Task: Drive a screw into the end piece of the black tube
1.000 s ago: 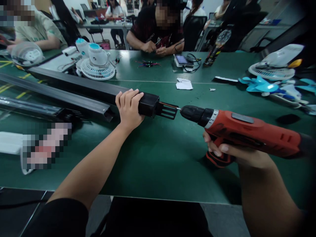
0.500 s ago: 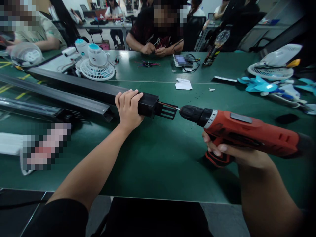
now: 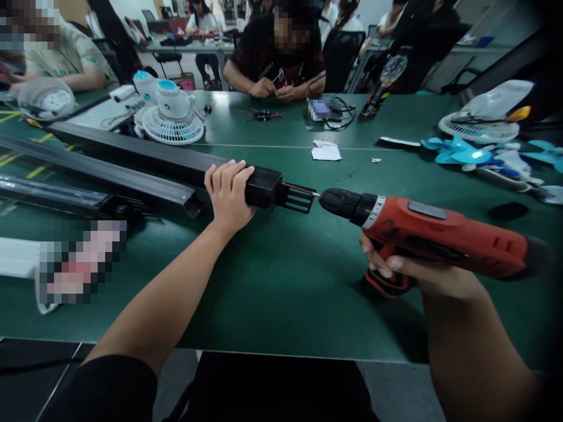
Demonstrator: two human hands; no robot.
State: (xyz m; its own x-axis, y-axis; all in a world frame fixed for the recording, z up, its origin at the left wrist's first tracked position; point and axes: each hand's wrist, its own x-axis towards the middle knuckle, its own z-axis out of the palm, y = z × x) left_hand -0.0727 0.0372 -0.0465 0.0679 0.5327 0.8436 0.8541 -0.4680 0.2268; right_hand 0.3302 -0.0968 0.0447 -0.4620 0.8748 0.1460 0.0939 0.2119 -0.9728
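Observation:
My left hand [image 3: 229, 193] is wrapped over a long black rail [image 3: 145, 153] near its right end, pressing it to the green table [image 3: 272, 275]. A black end piece [image 3: 281, 193] with a slotted tab sticks out past my fingers. My right hand [image 3: 409, 272] grips the handle of a red and black cordless drill [image 3: 435, 231]. The drill lies level and points left, its bit tip touching the end piece's right side.
More black rails [image 3: 88, 173] lie at the left. Small white fans [image 3: 171, 111] stand behind them, fan parts [image 3: 479, 138] at the right. Paper scraps [image 3: 326, 152] lie mid-table. People sit across the table, one working with both hands [image 3: 275, 89].
The view has shifted very slightly; drill and rail stay in the same contact. Both hands hold as before.

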